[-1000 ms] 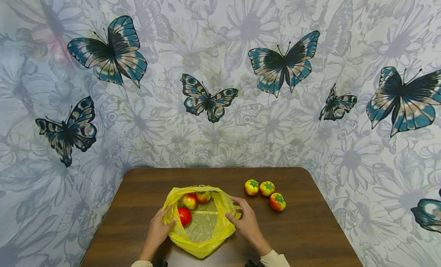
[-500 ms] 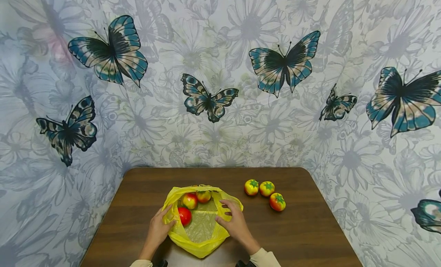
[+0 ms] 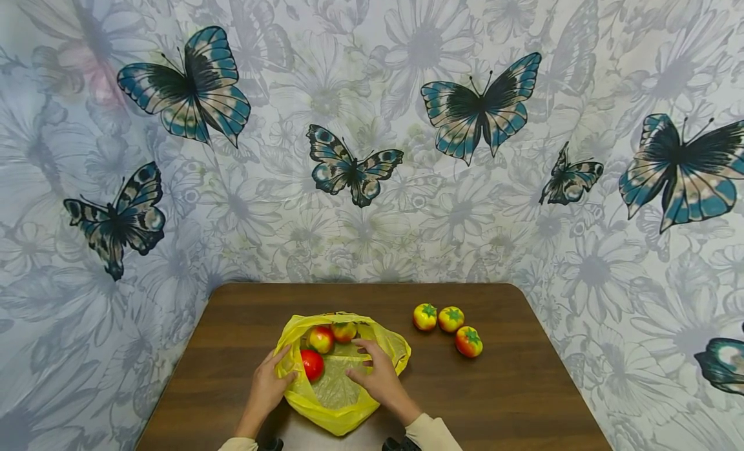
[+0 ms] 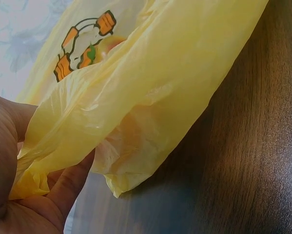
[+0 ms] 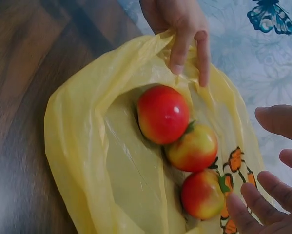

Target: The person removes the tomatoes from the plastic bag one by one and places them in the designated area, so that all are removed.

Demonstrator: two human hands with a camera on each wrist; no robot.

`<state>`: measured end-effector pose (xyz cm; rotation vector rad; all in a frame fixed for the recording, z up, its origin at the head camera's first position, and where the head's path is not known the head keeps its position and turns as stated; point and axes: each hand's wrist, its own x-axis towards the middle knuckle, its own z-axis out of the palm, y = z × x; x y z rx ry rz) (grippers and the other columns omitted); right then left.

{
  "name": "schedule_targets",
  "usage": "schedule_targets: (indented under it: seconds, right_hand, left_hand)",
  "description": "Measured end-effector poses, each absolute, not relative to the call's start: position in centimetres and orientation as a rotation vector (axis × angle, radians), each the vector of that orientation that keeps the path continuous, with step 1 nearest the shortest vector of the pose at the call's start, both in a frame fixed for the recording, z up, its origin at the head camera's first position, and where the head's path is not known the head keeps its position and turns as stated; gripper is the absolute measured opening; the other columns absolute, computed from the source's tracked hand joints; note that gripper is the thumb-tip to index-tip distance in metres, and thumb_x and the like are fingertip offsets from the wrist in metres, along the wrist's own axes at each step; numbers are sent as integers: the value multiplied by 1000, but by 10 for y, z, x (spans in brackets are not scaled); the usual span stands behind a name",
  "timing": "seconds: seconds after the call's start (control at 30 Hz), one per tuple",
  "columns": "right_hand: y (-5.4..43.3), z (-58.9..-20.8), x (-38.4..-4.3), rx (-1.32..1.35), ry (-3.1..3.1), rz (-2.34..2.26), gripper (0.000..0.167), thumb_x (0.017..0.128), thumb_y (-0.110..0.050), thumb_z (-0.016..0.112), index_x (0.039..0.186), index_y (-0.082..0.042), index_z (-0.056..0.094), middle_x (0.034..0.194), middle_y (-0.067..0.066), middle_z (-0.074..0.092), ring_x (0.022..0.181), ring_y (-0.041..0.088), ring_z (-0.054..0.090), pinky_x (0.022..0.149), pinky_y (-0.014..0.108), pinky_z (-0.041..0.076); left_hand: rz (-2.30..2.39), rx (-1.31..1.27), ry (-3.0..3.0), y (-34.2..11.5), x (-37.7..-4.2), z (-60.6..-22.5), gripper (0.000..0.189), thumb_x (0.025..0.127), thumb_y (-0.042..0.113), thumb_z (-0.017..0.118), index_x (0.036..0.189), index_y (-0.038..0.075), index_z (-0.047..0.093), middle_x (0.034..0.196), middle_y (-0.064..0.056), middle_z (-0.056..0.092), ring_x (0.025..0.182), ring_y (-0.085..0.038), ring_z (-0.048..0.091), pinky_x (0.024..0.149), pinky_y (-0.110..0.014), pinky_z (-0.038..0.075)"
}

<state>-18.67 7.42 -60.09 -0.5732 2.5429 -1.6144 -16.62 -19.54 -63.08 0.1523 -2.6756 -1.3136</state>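
A yellow plastic bag lies with its mouth spread wide, an orange-and-black print inside its far wall. My left hand grips its left rim; in the left wrist view the film is bunched between thumb and fingers. Inside rest a shiny red tomato and two red-and-yellow tomatoes with green stems, side by side along the left and back. My right hand hovers over the right half of the bag mouth, fingers spread and apart from the tomatoes, holding nothing.
Three more red-and-yellow tomatoes with green star-shaped tops lie right of the bag: one at the left, one beside it, one nearer. All stand on a dark wooden table. Butterfly-patterned wall covering surrounds the table's back and sides.
My right hand has come off the bag's right rim and moved left over its opening. My left hand keeps its place, and the tomatoes have not moved.
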Motion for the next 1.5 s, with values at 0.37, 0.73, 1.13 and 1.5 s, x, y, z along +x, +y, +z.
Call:
schedule_targets:
  seconds: [0.37, 0.73, 1.13, 1.5]
  right_hand:
    - [50, -611, -188, -619, 2501, -1566, 58, 86, -26, 75, 138, -21, 51, 138, 10, 54, 122, 35, 56, 91, 42, 56]
    - [26, -618, -188, -685, 2458, -1516, 62, 87, -20, 74, 142, -9, 47, 143, 11, 51, 127, 41, 51, 93, 48, 54]
    - [4, -625, -193, -648, 2511, -1400, 67, 80, -23, 81, 140, -16, 51, 142, 3, 53, 129, 29, 53, 96, 42, 53]
    - [-7, -631, -194, -629, 2575, -1267, 67, 79, -25, 82, 139, -21, 52, 144, 1, 52, 131, 26, 52, 104, 43, 48]
  left_hand:
    - [-1304, 149, -2672, -195, -166, -632, 63, 76, 0, 78, 135, 2, 58, 143, -28, 50, 131, -48, 47, 108, -60, 37]
    - [-1274, 129, -2652, -195, -167, -633, 62, 74, -1, 79, 133, 2, 60, 141, -28, 52, 129, -48, 50, 105, -60, 41]
    - [-1220, 106, -2620, -194, -165, -636, 61, 71, -1, 80, 130, 1, 62, 136, -29, 55, 123, -50, 53, 100, -62, 43]
    - [-1299, 143, -2695, -197, -166, -635, 64, 76, 1, 78, 136, 3, 57, 143, -28, 50, 130, -48, 48, 107, -60, 39]
